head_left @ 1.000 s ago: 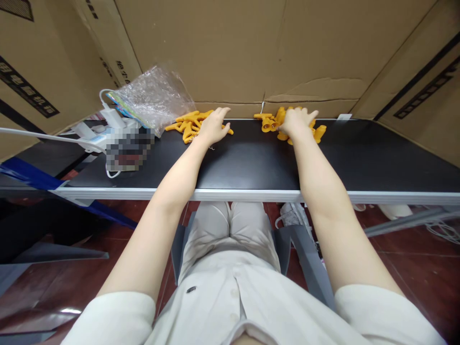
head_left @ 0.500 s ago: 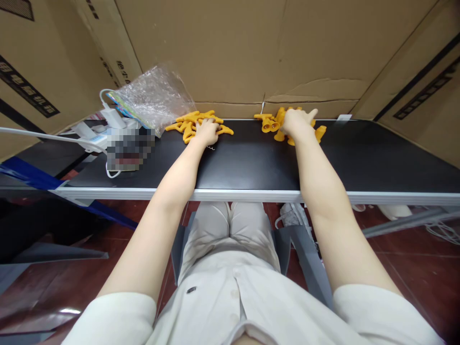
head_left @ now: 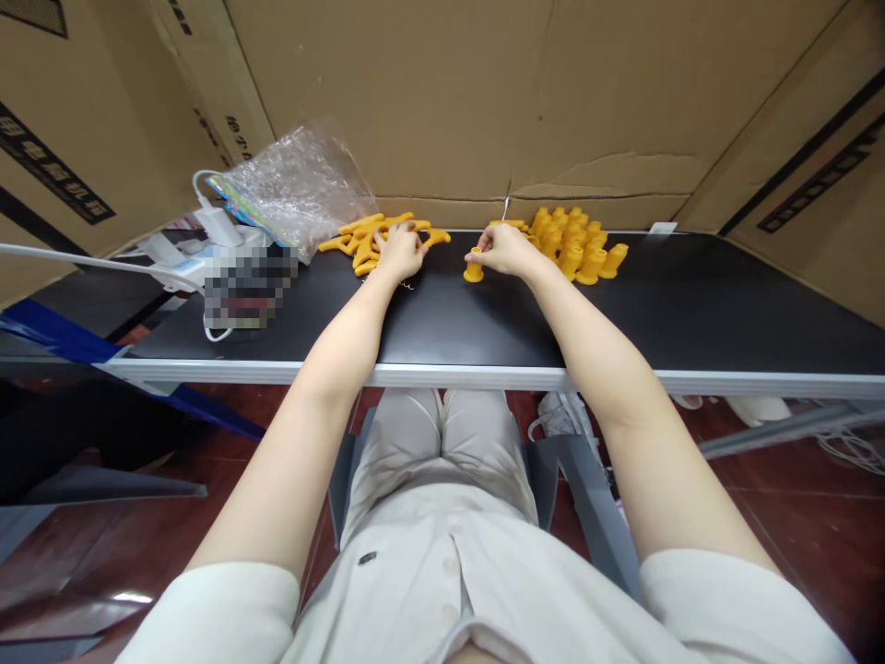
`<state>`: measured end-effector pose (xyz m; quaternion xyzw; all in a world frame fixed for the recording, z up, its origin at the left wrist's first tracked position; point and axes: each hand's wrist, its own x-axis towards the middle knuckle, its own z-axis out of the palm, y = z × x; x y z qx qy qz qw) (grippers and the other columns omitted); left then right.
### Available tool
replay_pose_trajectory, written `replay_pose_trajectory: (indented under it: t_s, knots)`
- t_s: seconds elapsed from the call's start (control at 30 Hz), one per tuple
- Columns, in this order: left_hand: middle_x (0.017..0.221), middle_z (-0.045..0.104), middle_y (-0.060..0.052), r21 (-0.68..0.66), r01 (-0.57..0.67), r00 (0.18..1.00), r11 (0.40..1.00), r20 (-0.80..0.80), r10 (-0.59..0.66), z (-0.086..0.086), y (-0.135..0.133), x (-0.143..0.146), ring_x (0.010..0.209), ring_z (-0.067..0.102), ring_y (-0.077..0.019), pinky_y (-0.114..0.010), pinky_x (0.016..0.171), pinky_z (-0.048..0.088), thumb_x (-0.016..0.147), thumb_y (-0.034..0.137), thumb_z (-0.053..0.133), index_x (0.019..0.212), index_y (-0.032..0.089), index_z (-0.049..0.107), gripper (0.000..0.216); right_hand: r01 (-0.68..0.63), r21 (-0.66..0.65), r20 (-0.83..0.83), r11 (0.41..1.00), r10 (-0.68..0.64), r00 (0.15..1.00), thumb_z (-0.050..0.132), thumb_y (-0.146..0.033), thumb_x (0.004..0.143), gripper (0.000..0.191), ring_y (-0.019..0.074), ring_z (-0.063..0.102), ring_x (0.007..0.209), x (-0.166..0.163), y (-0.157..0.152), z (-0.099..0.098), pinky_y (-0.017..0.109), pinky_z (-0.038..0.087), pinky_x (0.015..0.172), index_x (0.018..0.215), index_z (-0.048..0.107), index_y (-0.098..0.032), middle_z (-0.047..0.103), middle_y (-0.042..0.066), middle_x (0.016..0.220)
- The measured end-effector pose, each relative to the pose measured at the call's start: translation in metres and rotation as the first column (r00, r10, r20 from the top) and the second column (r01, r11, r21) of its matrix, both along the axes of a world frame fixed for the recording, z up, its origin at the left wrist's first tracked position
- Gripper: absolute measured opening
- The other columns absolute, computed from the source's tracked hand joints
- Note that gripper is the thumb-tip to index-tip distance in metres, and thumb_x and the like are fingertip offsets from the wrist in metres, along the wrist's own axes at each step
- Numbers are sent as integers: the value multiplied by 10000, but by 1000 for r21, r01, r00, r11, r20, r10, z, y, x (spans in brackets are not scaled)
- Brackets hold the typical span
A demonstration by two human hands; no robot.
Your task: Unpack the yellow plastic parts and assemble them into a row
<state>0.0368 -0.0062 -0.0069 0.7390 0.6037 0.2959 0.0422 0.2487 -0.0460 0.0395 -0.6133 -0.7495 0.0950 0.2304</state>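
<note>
My right hand (head_left: 504, 249) pinches a small yellow flared tube (head_left: 474, 269), its wide end down, at or just above the black tabletop. Behind and right of that hand, a cluster of similar yellow tubes (head_left: 591, 263) stands upright in rows. A flat yellow piece (head_left: 510, 223) lies partly hidden behind my right hand. On the left, my left hand (head_left: 401, 251) has its fingers curled over a pile of yellow branched pieces (head_left: 363, 244). One yellow curved piece (head_left: 437, 238) sticks out from its fingertips, seemingly gripped.
A clear plastic bag (head_left: 304, 189) lies left of the pile. Near it sit a white power strip (head_left: 183, 272) with cables and a blurred-out object (head_left: 245, 286). Tall cardboard walls (head_left: 442, 101) enclose the back and sides of the black table (head_left: 477, 332).
My right hand has moved left from the tube cluster, bringing one yellow tube with it. The curved piece at my left hand has shifted slightly up and away.
</note>
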Motion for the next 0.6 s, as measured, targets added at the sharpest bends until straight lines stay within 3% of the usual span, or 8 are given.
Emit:
replay_pose_trajectory:
  t_s: [0.17, 0.3, 0.43, 0.6]
  knots:
    - [1460, 634, -86, 70, -80, 932, 994, 359, 50, 4, 11, 1, 1476, 464, -325, -590, 1282, 274, 918, 210, 684, 802, 227, 621, 133, 0, 4, 1, 1000, 0, 1000, 821, -315, 828, 221, 265, 701, 987, 2, 10, -7, 386, 546, 917, 884, 665, -169, 730, 81, 962]
    - [1171, 726, -99, 141, -75, 800, 987, 599, -25, 6, 23, 3, 1236, 630, -259, -428, 1178, 435, 928, 227, 693, 792, 214, 619, 155, -6, -18, 25, 1000, 7, 1000, 834, -318, 816, 245, 271, 693, 993, 2, 8, -7, 399, 534, 924, 910, 664, -168, 728, 82, 989]
    - [877, 711, -34, 144, 22, 620, 989, 774, -126, 15, 21, 8, 933, 683, -167, -287, 966, 537, 946, 232, 717, 773, 183, 620, 204, -22, -20, 79, 1000, 24, 997, 837, -320, 810, 267, 288, 675, 1019, -2, 3, -7, 416, 524, 925, 937, 662, -163, 710, 97, 1019]
    - [794, 694, 0, 144, 188, 493, 972, 842, -220, 26, 1, 15, 826, 680, -112, -236, 882, 551, 965, 244, 732, 821, 153, 647, 191, -78, 49, 125, 996, 71, 990, 823, -280, 813, 281, 275, 666, 985, -5, 2, -9, 388, 525, 879, 1002, 662, -149, 706, 113, 1038]
